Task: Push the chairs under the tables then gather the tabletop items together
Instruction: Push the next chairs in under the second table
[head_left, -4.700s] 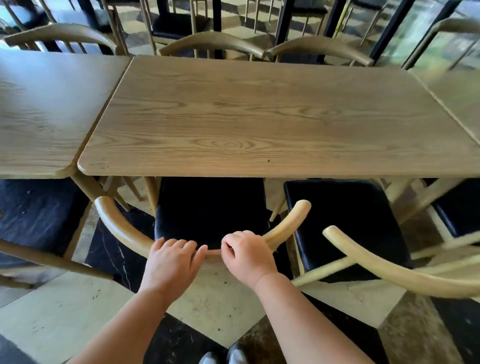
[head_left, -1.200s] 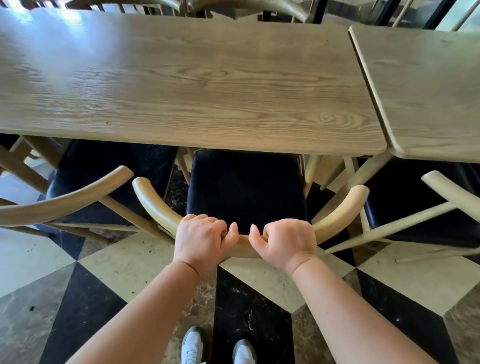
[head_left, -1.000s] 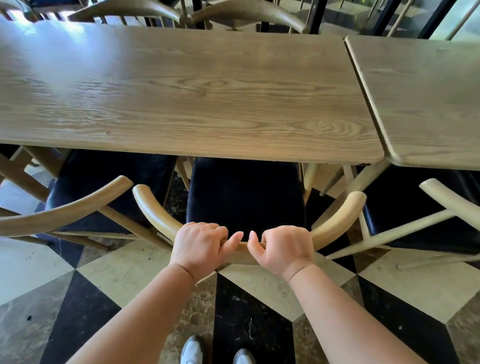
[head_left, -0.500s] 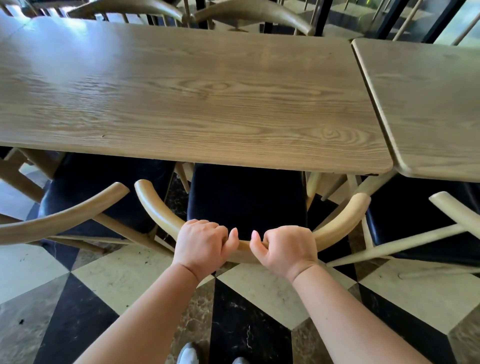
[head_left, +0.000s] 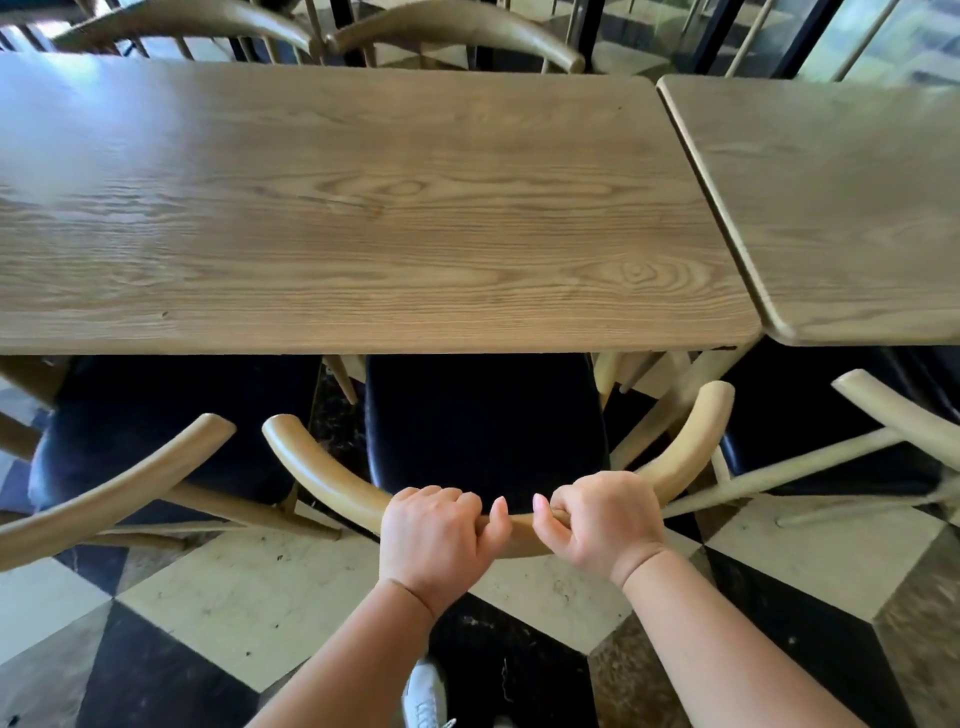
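Observation:
A wooden chair (head_left: 322, 470) with a curved light backrest and a black padded seat (head_left: 483, 415) stands in front of me, its seat partly under the long wooden table (head_left: 363, 208). My left hand (head_left: 436, 535) and my right hand (head_left: 602, 525) both grip the middle of the curved backrest, side by side, fingers wrapped over the top. No loose items show on the tabletop.
A second chair (head_left: 114, 493) stands close on the left and a third (head_left: 883, 410) on the right under another table (head_left: 841, 208). Two chair backs (head_left: 457, 26) line the far side. The floor has black and cream tiles (head_left: 234, 608). My white shoe (head_left: 423, 693) shows below.
Since 4.7 s ago I have shifted from the left chair to this one. Over the last second the chair has slid slightly further under the table, both hands keeping their hold.

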